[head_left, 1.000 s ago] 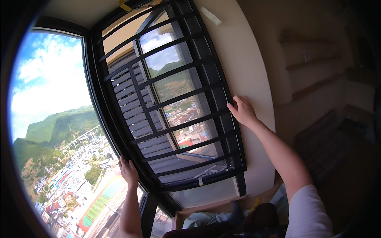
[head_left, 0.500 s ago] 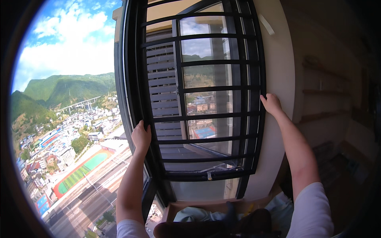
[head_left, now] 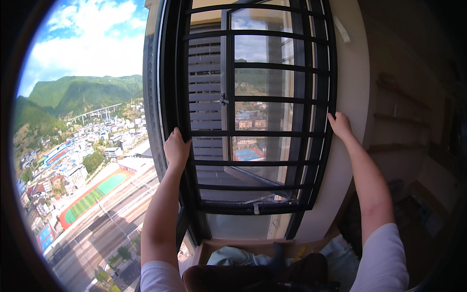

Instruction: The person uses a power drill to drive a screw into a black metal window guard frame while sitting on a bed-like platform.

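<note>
A black window grille (head_left: 270, 133) with several crossbars stands upright in front of me, across the window opening. My left hand (head_left: 177, 148) is closed around its left edge, fingers partly hidden behind the frame, thumb on the near side. On the opposite edge, a little higher, my right hand (head_left: 341, 125) grips the frame's right side, with its fingertips partly out of sight. Behind the bars is an open glass window sash (head_left: 270, 82) in a dark frame, with a small handle on its left side. Bits of clear plastic film (head_left: 256, 208) cling to the grille's bottom rail.
Grey louvres (head_left: 205, 100) lie beyond the bars. A cream wall (head_left: 354, 73) borders the right side, with dim shelves (head_left: 401, 117) farther right. Below, pale cloth (head_left: 236, 255) lies on a wooden sill near my legs. Left, the town (head_left: 73, 170) shows far below.
The grille has shifted slightly right and up in the picture, along with the sash behind it. Both hands keep their hold; my left hand appears higher, my right a little farther right.
</note>
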The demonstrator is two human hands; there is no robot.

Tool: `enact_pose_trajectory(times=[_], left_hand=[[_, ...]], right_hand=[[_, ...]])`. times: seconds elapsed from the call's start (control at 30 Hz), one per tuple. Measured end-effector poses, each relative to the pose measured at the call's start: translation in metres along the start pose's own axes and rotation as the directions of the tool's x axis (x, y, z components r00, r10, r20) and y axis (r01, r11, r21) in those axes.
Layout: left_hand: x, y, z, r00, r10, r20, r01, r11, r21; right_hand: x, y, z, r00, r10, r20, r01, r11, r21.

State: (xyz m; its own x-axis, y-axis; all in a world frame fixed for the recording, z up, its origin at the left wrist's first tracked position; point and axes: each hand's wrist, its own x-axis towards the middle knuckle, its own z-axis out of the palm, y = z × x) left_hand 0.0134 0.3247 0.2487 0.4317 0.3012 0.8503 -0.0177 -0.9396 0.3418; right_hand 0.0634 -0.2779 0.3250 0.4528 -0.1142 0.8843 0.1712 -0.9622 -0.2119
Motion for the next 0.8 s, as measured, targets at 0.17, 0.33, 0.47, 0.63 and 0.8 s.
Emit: enact_pose_trajectory(times=[0.17, 0.33, 0.47, 0.63, 0.8], left_hand=[[0.003, -0.018, 0.005, 0.996, 0.09, -0.021, -0.089, 0.995, 0.038], [0.017, -0.027, 0.011, 0.987, 0.097, 0.128, -0.113, 0.986, 0.125], [0.017, -0.036, 0.026, 0.986, 0.136, 0.093, -0.147, 0.983, 0.115], [0.027, -0.059, 0.035, 0.983, 0.181, 0.025, -0.182, 0.968, 0.17], [0.011, -0.029, 0.017, 0.991, 0.129, -0.02, -0.129, 0.991, 0.026]], right_hand=[[0.0, -0.002, -0.001, 1.0, -0.009, 0.016, 0.01, 1.0, -0.02], [0.016, 0.018, 0.003, 0.992, -0.055, 0.111, 0.062, 0.997, -0.054], [0.025, 0.035, 0.008, 0.986, -0.061, 0.155, 0.064, 0.998, -0.012], [0.029, 0.039, 0.013, 0.98, -0.127, 0.151, 0.142, 0.986, -0.091], [0.028, 0.042, 0.003, 0.988, -0.152, 0.028, 0.153, 0.987, -0.051]])
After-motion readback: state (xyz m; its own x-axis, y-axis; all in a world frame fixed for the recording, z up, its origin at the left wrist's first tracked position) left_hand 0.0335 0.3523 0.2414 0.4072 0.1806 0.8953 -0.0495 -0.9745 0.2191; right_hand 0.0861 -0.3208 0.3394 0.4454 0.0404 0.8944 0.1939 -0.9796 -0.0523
